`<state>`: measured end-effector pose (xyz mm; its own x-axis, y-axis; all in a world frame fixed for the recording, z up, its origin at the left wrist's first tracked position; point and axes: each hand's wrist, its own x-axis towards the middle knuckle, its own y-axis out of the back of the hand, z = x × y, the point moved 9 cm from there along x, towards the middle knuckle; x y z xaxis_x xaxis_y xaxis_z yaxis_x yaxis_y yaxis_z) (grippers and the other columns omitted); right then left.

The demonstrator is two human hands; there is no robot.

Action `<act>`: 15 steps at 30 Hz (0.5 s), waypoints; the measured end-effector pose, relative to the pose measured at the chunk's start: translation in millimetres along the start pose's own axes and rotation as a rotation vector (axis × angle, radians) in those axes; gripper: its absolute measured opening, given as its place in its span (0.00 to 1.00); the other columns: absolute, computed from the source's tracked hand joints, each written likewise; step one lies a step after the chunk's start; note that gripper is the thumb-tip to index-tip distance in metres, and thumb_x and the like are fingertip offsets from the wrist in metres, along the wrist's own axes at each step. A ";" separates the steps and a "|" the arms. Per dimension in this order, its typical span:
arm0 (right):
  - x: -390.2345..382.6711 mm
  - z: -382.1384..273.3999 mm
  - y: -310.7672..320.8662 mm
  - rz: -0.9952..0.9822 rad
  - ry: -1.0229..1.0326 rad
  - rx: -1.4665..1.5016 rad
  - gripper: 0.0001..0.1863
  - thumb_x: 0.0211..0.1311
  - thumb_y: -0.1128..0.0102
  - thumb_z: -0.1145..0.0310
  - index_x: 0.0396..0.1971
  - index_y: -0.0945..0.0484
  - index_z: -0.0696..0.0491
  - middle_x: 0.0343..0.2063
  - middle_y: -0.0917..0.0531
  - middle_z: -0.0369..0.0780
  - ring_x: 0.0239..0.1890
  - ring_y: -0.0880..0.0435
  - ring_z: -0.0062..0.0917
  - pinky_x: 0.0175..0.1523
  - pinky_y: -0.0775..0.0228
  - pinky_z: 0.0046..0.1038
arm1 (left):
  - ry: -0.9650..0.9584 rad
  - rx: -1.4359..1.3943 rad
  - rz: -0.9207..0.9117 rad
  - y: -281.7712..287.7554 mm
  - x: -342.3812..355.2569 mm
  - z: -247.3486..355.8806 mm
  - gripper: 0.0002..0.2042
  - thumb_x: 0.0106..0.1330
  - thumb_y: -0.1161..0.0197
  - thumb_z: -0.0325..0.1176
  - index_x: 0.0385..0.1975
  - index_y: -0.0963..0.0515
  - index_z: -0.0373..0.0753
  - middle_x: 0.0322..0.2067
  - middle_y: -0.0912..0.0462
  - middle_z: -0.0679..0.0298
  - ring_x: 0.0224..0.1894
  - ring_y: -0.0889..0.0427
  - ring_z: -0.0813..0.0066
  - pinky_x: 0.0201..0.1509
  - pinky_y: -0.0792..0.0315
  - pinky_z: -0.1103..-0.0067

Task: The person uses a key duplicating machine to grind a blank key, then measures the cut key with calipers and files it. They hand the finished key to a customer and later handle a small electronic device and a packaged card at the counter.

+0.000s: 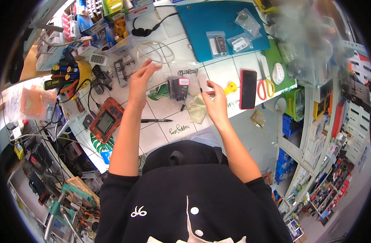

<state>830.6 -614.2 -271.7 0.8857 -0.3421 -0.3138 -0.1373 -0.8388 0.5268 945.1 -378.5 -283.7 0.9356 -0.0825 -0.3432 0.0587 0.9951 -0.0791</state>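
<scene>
My left hand (141,81) is open, fingers apart, beside a pale looped cable (163,61). My right hand (216,101) has loosely bent fingers apart beside a thin dark tool (200,85) and a crumpled pale-yellow cloth or paper (197,111); I see nothing clearly held in it. Between my hands, dark key-fob parts (178,91) in clear plastic packaging lie on the white tiled-pattern worktop (161,111), with small metal pieces (187,73) behind them. A black pen (156,120) lies nearer me.
An orange-cased screen device (106,122) and tool holder (84,73) sit left. A phone (248,89), scissors (265,87), small yellow object (230,88) and mouse (278,73) are right. Bagged fobs (220,45) lie on a teal mat (193,24). Shelving (299,133) lines the right.
</scene>
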 end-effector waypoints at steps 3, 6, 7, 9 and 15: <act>-3.6 10.1 1.4 -0.002 -0.085 0.203 0.23 0.51 0.44 0.72 0.50 0.32 0.58 0.47 0.28 0.44 0.37 0.24 0.24 0.42 0.31 0.26 | -0.026 -0.133 -0.007 -16.2 9.7 16.7 0.15 0.63 0.45 0.35 0.44 0.25 0.32 0.44 0.23 0.63 0.49 0.29 0.79 0.56 0.41 0.83; -7.1 3.5 2.8 -0.033 -0.084 0.242 0.24 0.53 0.45 0.72 0.53 0.35 0.59 0.48 0.28 0.45 0.41 0.24 0.26 0.45 0.31 0.27 | -0.226 0.016 -0.034 -38.4 11.9 57.4 0.11 0.60 0.43 0.32 0.40 0.23 0.34 0.38 0.21 0.65 0.40 0.26 0.80 0.46 0.33 0.83; -7.9 1.2 3.8 -0.043 -0.092 0.253 0.24 0.54 0.46 0.71 0.53 0.35 0.59 0.50 0.29 0.45 0.42 0.25 0.26 0.45 0.31 0.27 | -0.307 0.033 -0.035 -46.4 9.9 72.7 0.09 0.59 0.42 0.29 0.37 0.23 0.35 0.35 0.23 0.65 0.37 0.27 0.80 0.42 0.33 0.83; -9.6 -2.4 9.4 -0.039 -0.112 0.236 0.24 0.55 0.46 0.70 0.52 0.34 0.59 0.49 0.28 0.44 0.43 0.25 0.26 0.44 0.32 0.25 | -0.556 0.192 -0.009 -58.0 2.9 111.3 0.12 0.57 0.45 0.23 0.41 0.26 0.38 0.33 0.28 0.65 0.32 0.28 0.76 0.38 0.32 0.83; -7.1 -15.0 30.5 0.006 -0.011 0.182 0.24 0.53 0.45 0.71 0.52 0.33 0.59 0.48 0.27 0.44 0.43 0.25 0.27 0.49 0.34 0.28 | -1.001 0.679 -0.113 -90.3 12.0 170.5 0.24 0.58 0.52 0.18 0.52 0.32 0.55 0.28 0.27 0.62 0.29 0.24 0.71 0.35 0.29 0.78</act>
<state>826.7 -631.0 -241.6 0.8801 -0.3509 -0.3200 -0.2214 -0.8993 0.3771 1010.4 -460.2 -121.0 0.7507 -0.3913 0.5322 0.0470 0.8353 0.5478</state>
